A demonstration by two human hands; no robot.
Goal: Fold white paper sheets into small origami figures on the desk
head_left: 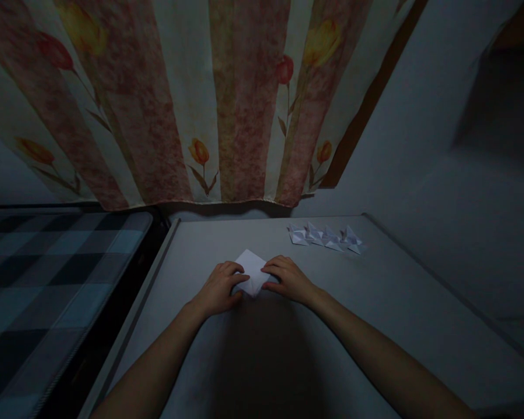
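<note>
A white folded paper (252, 269), diamond-shaped, lies on the grey table (375, 302) in front of me. My left hand (220, 288) curls over its left edge, fingers bent and pressed onto the paper. My right hand (288, 278) grips its right edge, fingers pinched against it. Both forearms reach in from the bottom of the view. The lower corner of the paper is partly hidden between my hands.
Several small folded white paper pieces (325, 237) stand in a row at the table's far right. A flowered curtain (201, 99) hangs behind the table. A checked mattress (39, 279) lies to the left, past a dark gap. A grey wall (441, 145) borders the right side.
</note>
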